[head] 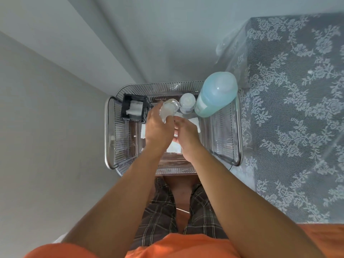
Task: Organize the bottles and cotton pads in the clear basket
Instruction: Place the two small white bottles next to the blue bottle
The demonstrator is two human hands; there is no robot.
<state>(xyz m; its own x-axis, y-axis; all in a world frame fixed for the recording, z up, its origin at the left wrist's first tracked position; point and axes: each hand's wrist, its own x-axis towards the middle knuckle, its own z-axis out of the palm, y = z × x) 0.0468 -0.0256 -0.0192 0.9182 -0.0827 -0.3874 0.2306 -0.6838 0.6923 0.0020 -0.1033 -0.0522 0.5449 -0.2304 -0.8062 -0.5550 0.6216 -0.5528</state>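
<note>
A clear ribbed basket (225,142) with metal handles sits on the floor in front of me. At its far right stands a tall light-blue bottle (214,95), and a small clear bottle (187,103) stands beside it. My left hand (158,129) grips a clear round-capped bottle (168,108) over the basket's middle. My right hand (187,138) reaches down onto white cotton pads (195,121) lying on the basket floor; its fingertips are hidden. A black box (134,108) holding cotton pads stands in the far left corner.
A bed with a grey lace cover (297,108) rises close on the right of the basket. A pale wall (46,127) runs along the left. My knees in plaid shorts (167,207) are just below the basket.
</note>
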